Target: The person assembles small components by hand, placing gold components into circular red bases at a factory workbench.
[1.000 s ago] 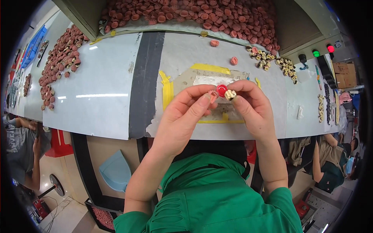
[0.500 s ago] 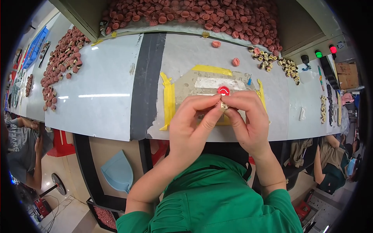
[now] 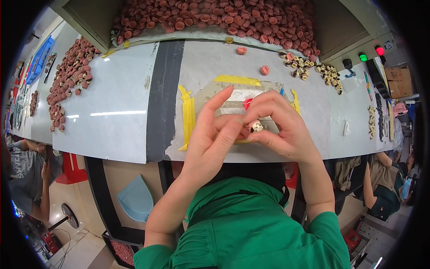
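Observation:
A small moulded piece (image 3: 256,127), cream with dark marks and a pink part at its left, sits between the thumb and fingers of my right hand (image 3: 280,127). Against the pink side, the thumb and a bent finger of my left hand (image 3: 217,134) close in, while its index finger points up, free of the piece. Part of the piece is hidden by the fingers. Just beyond my hands lies a red round item (image 3: 247,104) with a white curve, partly covered by the right fingers. Under it is a worn plate (image 3: 208,95) bordered by yellow tape (image 3: 186,119).
Heaped pink bumpy shells (image 3: 215,20) fill the bay at the back. Two loose shells (image 3: 242,50) (image 3: 265,70) lie before it. Cream-and-dark pieces (image 3: 329,76) cluster at right, pink-and-cream ones (image 3: 69,80) at far left. A blue-tipped tool (image 3: 281,91) lies past my right hand. Co-workers sit both sides.
My left index finger has lifted off and stretched upward. My right hand has turned, bringing the piece's cream side into view, slightly lower. The view has shifted a little.

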Demonstrator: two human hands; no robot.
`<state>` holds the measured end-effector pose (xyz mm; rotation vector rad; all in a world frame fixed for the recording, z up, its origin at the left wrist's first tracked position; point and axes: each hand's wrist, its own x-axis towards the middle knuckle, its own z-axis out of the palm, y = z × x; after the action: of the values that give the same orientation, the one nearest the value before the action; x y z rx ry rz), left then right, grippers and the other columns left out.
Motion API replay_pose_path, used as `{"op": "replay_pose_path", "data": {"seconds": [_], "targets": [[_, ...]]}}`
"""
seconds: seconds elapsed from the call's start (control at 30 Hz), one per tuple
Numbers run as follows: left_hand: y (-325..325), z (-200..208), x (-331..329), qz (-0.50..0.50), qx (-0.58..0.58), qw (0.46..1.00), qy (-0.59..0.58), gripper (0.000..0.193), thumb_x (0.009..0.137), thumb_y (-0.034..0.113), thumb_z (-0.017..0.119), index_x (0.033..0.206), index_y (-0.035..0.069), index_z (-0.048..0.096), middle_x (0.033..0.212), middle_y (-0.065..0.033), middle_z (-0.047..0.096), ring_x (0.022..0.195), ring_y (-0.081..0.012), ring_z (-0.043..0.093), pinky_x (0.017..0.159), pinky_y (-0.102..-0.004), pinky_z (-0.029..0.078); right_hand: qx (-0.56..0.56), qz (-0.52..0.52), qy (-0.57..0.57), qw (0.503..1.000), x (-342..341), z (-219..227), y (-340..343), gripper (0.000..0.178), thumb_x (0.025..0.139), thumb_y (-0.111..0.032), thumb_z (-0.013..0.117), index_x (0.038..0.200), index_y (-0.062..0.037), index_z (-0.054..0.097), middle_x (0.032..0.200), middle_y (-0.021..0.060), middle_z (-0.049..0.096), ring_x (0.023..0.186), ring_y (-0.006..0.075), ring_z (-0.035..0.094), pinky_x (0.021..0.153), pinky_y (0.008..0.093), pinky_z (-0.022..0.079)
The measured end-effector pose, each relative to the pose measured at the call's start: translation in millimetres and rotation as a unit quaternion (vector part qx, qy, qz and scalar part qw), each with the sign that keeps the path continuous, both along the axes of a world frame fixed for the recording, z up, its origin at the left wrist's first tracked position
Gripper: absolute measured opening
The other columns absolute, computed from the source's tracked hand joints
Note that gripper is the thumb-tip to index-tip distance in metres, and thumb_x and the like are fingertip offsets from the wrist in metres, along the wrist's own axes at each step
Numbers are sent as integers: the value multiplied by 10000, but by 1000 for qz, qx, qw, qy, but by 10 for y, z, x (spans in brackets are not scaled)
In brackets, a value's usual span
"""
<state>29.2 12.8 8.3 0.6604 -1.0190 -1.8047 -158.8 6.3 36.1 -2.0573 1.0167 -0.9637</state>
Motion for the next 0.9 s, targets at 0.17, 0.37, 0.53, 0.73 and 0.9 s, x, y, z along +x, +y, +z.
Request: {"op": "replay_pose_path", "data": {"seconds": [0.17, 0.37, 0.53, 0.73, 0.9], "targets": [[-60, 56, 13, -61, 20, 998, -18, 567, 969, 139, 531, 1437, 30, 231, 1083, -119, 602, 958, -135, 587, 867, -286, 466, -40, -13, 24, 999, -39, 43, 12, 240, 746, -160, 744, 917, -62, 608, 936, 71, 561, 881, 258, 546, 777, 350, 455], [-94, 262, -144, -130, 27, 988, -81, 474, 985, 190, 504, 1399, 43, 326, 1059, -78, 603, 968, -118, 568, 858, -272, 455, -92, 0, 100, 991, -119, 183, 69, 261, 760, -112, 717, 997, -54, 624, 933, 66, 576, 895, 263, 559, 802, 375, 463], [8, 123, -221, -127, 162, 977, 62, 443, 999, 249, 479, 1384, 64, 362, 1099, -42, 572, 995, -113, 543, 857, -285, 454, 27, -31, -27, 999, -210, 83, 191, 250, 837, -89, 648, 1077, -36, 607, 993, 73, 584, 926, 231, 577, 841, 341, 471], [53, 82, -300, -104, 153, 982, 43, 449, 1003, 286, 462, 1389, 76, 369, 1192, -53, 538, 1046, -118, 528, 878, -289, 449, 105, -31, -104, 989, -202, -11, 264, 221, 891, -50, 547, 1108, -19, 569, 1006, 87, 554, 909, 171, 565, 822, 299, 466], [74, 23, -314, -94, 131, 986, 35, 448, 995, 284, 481, 1375, 66, 389, 1200, -54, 539, 1065, -125, 529, 901, -291, 440, 146, -25, -154, 977, -164, -78, 311, 180, 901, -22, 508, 1077, -7, 542, 1029, 80, 528, 886, 152, 554, 804, 288, 466]]}}
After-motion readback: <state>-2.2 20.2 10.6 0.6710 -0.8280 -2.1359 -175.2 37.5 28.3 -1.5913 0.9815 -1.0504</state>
